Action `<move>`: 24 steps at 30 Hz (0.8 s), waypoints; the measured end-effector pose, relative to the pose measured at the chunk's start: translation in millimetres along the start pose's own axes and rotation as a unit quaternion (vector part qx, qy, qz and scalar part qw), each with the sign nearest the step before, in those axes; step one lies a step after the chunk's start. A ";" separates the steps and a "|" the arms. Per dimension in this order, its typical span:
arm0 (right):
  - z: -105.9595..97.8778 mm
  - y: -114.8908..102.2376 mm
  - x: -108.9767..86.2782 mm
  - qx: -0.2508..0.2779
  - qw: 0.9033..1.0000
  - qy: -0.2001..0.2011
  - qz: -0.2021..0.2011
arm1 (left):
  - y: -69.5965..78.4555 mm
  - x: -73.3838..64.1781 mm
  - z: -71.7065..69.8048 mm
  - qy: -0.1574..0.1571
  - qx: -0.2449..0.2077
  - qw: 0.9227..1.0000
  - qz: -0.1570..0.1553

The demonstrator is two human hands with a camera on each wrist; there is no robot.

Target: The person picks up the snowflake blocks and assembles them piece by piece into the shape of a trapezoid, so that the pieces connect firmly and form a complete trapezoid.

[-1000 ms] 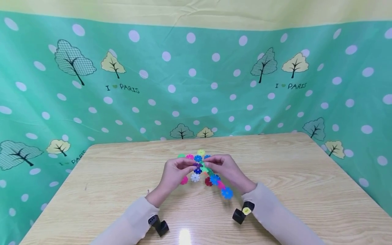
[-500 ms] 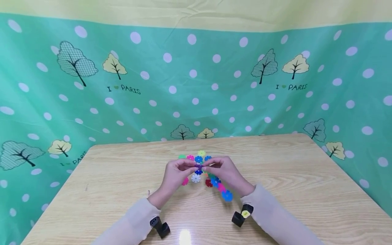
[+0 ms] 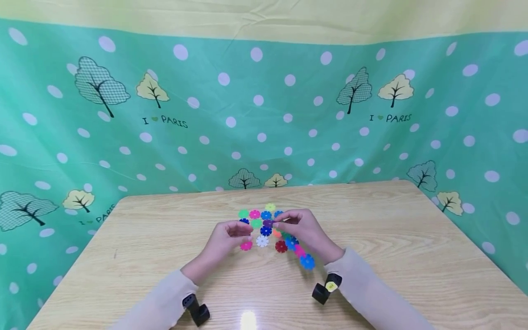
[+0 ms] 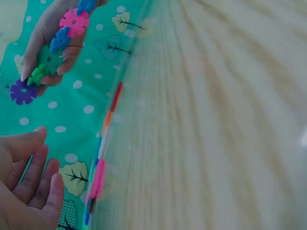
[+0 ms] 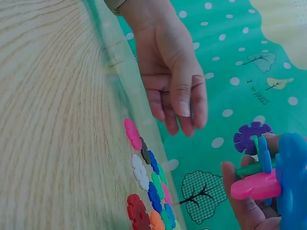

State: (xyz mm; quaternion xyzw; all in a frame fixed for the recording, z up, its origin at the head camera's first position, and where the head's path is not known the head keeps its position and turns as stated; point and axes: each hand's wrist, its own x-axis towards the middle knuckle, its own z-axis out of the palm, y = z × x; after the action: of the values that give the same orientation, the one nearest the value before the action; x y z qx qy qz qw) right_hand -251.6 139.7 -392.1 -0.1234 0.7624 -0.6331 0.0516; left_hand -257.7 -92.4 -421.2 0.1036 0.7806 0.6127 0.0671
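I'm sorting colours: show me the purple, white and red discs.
Purple disc [image 4: 22, 95]: left wrist view, middle of its face.
White disc [image 3: 262, 241]: head view, middle of its face.
Red disc [image 3: 281, 246]: head view, middle of its face.

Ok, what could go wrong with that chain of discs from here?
The chain might come apart, as only the right hand holds it, near the purple disc. The left hand holds nothing, so a dropped piece may go uncaught. Discs lie on the table below and might get knocked.
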 end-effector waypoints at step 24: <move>2.8 -0.8 -0.2 0.001 1.000 -0.002 0.011 | -30.6 -1.0 -20.7 -0.025 0.109 0.993 0.025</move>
State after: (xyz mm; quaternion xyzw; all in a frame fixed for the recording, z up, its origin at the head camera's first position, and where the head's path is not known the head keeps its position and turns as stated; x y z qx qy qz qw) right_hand -250.7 137.0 -391.9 -0.1166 0.7628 -0.6333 0.0600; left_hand -264.0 -119.1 -446.0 0.1448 0.8380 0.5227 0.0598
